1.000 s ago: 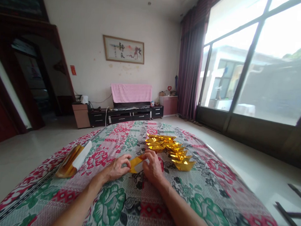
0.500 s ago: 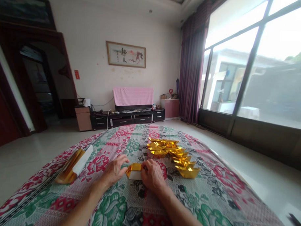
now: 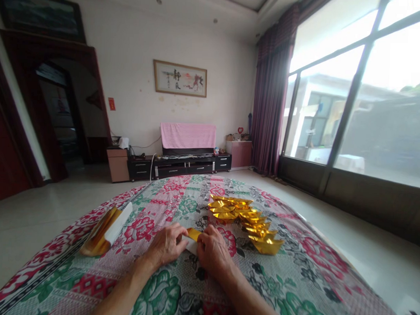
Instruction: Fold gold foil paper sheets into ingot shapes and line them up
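Observation:
A small piece of gold foil paper (image 3: 194,234), gold on its far part and white on its near part, lies partly folded between my hands. My left hand (image 3: 169,244) pinches its left end between thumb and fingers. On the right end, my right hand (image 3: 213,247) is closed, its curled fingers hiding that side of the paper. Beyond and to the right stand several folded gold paper ingots (image 3: 259,223), set in overlapping rows. Over on the left is a stack of gold paper sheets (image 3: 106,229), bent over with a white side showing.
A flowered cloth (image 3: 157,289) covers the round table under my hands. Past its far edge are a low black TV cabinet (image 3: 185,168) and a pink cloth (image 3: 188,136) draped over a screen-shaped object. Tall windows stand at the right.
My left hand has moved in to the right and closed on the paper's left end. Less of the paper shows now. The right hand stays at the other end. The view has shifted slightly.

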A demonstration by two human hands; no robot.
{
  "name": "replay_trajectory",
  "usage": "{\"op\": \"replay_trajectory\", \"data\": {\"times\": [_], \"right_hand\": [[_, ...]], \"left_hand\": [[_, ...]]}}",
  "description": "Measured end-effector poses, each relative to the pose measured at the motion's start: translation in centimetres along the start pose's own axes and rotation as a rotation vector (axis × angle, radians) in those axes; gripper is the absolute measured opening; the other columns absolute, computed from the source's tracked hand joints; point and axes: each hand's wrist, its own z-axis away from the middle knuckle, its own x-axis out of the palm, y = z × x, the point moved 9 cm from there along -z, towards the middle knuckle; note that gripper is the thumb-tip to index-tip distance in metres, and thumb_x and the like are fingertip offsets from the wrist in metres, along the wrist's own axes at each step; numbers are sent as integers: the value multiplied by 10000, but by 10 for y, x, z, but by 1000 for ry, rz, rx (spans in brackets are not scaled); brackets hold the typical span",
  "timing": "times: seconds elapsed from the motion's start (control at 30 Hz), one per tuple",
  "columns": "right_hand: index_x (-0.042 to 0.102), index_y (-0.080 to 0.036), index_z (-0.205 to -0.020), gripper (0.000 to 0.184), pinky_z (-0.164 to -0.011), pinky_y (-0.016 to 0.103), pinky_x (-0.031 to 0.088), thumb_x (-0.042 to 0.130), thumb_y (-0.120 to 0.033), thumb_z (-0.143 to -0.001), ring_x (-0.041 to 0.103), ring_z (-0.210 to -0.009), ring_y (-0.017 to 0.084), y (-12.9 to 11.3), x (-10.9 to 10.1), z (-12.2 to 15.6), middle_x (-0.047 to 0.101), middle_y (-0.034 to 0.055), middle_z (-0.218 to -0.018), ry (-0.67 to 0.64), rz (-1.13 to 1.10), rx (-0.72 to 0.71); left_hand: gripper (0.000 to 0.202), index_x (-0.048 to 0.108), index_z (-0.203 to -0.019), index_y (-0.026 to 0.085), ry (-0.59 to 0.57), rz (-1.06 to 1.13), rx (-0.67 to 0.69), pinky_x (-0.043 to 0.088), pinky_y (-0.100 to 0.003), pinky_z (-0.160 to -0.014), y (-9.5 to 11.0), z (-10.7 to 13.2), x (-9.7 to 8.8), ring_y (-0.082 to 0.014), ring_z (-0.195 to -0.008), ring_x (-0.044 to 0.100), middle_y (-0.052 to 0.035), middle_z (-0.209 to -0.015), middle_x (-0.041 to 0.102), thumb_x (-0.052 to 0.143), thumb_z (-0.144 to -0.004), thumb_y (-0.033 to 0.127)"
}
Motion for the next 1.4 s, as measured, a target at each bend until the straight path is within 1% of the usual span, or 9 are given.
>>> {"op": "replay_trajectory", "data": {"times": [0.23, 0.47, 0.67, 0.83, 0.97, 1.1, 1.2, 1.3, 1.4], "right_hand": [[605, -179, -682, 169, -650, 222, 377, 469, -115, -759, 517, -722, 128, 0, -2, -1, 534, 46, -811, 15, -37, 9], [588, -184, -684, 216, -625, 213, 347, 449, -28, -632, 517, -695, 128, 9, -9, -1, 553, 17, -730, -14, -99, 1], [614, -179, -688, 240, -688, 215, 386, 443, -23, -625, 537, -765, 131, 10, -9, -1, 577, 31, -806, -40, -147, -45], [630, -183, -696, 265, -710, 219, 400, 442, -16, -609, 536, -769, 130, 10, -10, -2, 580, 23, -785, -68, -185, -106], [642, -188, -716, 297, -697, 210, 402, 441, -4, -598, 542, -771, 125, 8, -13, -3, 588, 12, -775, -110, -225, -150], [660, -192, -758, 326, -704, 210, 412, 453, 4, -600, 551, -778, 121, 6, -15, -4, 604, 12, -819, -147, -239, -171], [667, -196, -783, 326, -736, 220, 418, 465, 1, -620, 555, -809, 126, 5, -15, -5, 613, 14, -843, -174, -250, -191], [669, -200, -809, 290, -761, 229, 418, 482, -24, -674, 556, -828, 127, 4, -16, -4, 613, 16, -854, -189, -258, -218], [663, -210, -860, 260, -777, 240, 417, 489, -61, -737, 556, -849, 130, 2, -18, -3, 611, 19, -874, -192, -251, -242]], "left_hand": [[133, 617, -839, 220, -42, 73, 141, 443, -260, -764, 22, 4, 1, -163, -856, 546, -25, -893, 573, 586, -710, 230], [117, 633, -851, 214, -73, 63, 212, 430, -290, -817, 22, 4, 7, -171, -888, 529, -26, -928, 607, 551, -786, 264], [239, 639, -994, 262, -69, 37, 277, 402, -353, -920, 31, 7, 2, -208, -1053, 473, -23, -1161, 557, 538, -781, 223], [250, 643, -1002, 266, -140, 41, 338, 389, -346, -936, 42, 7, 8, -201, -1057, 477, -20, -1122, 583, 464, -832, 220], [247, 651, -961, 245, -155, 45, 342, 412, -315, -872, 44, 5, 12, -184, -980, 512, -31, -1032, 612, 424, -865, 242], [252, 657, -940, 237, -146, 99, 333, 416, -306, -849, 43, 3, 14, -168, -928, 535, -28, -990, 629, 426, -848, 196], [269, 654, -967, 229, -135, 169, 278, 412, -314, -897, 35, 0, 15, -172, -962, 540, -23, -1033, 638, 500, -761, 151], [375, 640, -1016, 217, -120, 213, 214, 396, -332, -959, 24, -1, 17, -189, -1034, 525, -27, -1104, 629, 556, -661, 130], [410, 638, -1029, 225, -115, 226, 192, 390, -352, -981, 19, 0, 20, -197, -1066, 517, -28, -1137, 617, 555, -639, 131]]}}
